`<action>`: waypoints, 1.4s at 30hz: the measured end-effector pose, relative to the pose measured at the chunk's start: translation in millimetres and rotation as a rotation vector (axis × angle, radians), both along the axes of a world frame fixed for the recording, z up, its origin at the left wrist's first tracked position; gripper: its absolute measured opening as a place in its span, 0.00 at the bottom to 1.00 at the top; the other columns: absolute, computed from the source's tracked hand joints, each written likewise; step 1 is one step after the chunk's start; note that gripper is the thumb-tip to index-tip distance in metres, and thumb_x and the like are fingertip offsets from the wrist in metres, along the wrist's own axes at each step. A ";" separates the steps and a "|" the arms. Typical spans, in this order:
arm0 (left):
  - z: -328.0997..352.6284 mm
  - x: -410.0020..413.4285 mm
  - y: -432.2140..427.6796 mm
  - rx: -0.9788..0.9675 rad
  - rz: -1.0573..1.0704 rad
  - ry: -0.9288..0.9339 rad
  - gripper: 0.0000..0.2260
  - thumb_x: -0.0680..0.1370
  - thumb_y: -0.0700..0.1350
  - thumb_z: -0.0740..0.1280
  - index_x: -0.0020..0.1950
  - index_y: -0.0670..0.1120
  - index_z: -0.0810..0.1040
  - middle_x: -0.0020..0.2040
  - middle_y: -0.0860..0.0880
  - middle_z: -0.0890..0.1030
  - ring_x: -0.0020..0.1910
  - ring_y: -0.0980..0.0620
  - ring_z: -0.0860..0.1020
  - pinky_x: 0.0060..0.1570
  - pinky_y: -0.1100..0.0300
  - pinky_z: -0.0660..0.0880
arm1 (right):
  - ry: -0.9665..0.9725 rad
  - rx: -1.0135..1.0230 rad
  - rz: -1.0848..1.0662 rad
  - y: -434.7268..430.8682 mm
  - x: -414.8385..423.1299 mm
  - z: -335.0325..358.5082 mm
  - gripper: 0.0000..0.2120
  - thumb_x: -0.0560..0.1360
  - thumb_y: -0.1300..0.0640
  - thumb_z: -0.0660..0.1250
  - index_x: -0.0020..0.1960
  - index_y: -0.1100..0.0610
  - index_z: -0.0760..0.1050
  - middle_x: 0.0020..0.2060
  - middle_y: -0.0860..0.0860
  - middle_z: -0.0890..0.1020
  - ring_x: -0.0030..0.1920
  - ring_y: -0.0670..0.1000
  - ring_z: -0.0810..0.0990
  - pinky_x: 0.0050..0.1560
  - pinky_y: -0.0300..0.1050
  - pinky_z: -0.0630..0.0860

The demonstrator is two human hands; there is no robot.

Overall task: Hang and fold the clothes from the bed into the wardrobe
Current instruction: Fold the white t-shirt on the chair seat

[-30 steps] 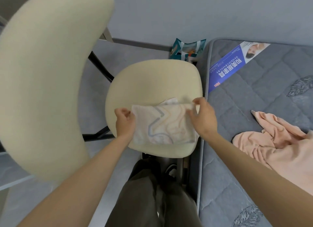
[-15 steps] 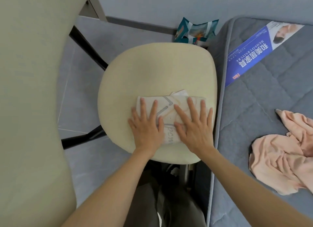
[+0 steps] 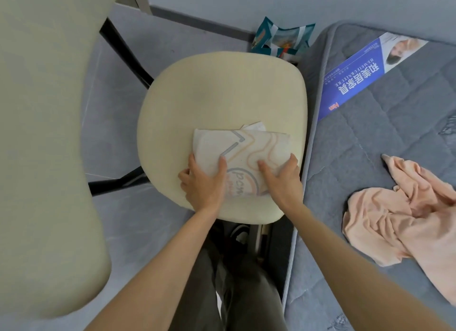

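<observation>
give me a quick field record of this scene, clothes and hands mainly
shirt: white, printed, folded, on the near half of the seat
left hand: grips the shirt's left edge, thumb on top
right hand: grips its right edge, thumb on top
pink garment: crumpled on the mattress, unfolded
leaflet: blue, flat on the mattress
teal packet: on the floor beyond the seat

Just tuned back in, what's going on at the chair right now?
A person is handling a folded white garment with a pastel print, which lies on the cream padded chair seat. The left hand and the right hand grip its near corners, thumbs on top. A crumpled peach garment lies untouched on the grey quilted mattress to the right.
</observation>
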State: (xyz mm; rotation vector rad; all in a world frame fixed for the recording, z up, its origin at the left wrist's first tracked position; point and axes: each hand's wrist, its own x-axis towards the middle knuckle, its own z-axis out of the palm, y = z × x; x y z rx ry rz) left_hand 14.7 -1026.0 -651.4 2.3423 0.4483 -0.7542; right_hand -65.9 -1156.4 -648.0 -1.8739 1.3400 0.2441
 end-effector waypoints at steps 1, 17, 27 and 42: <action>1.8 3.0 1.3 -0.013 0.008 0.021 0.35 0.71 0.67 0.64 0.73 0.51 0.61 0.64 0.45 0.67 0.60 0.43 0.70 0.57 0.51 0.69 | 0.015 -0.007 0.060 -2.9 1.9 0.4 0.41 0.72 0.35 0.65 0.74 0.57 0.56 0.64 0.54 0.71 0.63 0.57 0.73 0.57 0.50 0.72; 74.1 -25.8 26.0 -0.468 0.159 -0.037 0.08 0.77 0.52 0.66 0.51 0.50 0.71 0.44 0.56 0.76 0.42 0.57 0.76 0.41 0.61 0.73 | -0.308 -0.034 0.135 -3.7 -39.0 93.3 0.33 0.73 0.41 0.69 0.72 0.50 0.60 0.53 0.48 0.80 0.54 0.51 0.79 0.57 0.52 0.75; 221.2 -83.2 62.2 -0.514 0.015 -0.248 0.09 0.78 0.52 0.65 0.52 0.49 0.71 0.42 0.58 0.75 0.40 0.63 0.73 0.35 0.68 0.67 | -0.489 -0.027 0.109 26.1 -103.6 225.4 0.29 0.74 0.46 0.70 0.70 0.52 0.62 0.46 0.35 0.76 0.51 0.47 0.78 0.55 0.48 0.75; 385.8 -129.5 159.5 -0.627 0.059 -0.470 0.08 0.78 0.50 0.66 0.52 0.47 0.72 0.44 0.56 0.77 0.43 0.59 0.76 0.41 0.64 0.72 | -0.715 -0.060 0.218 102.9 -133.1 375.5 0.30 0.73 0.45 0.70 0.71 0.51 0.62 0.55 0.43 0.77 0.57 0.47 0.77 0.58 0.49 0.74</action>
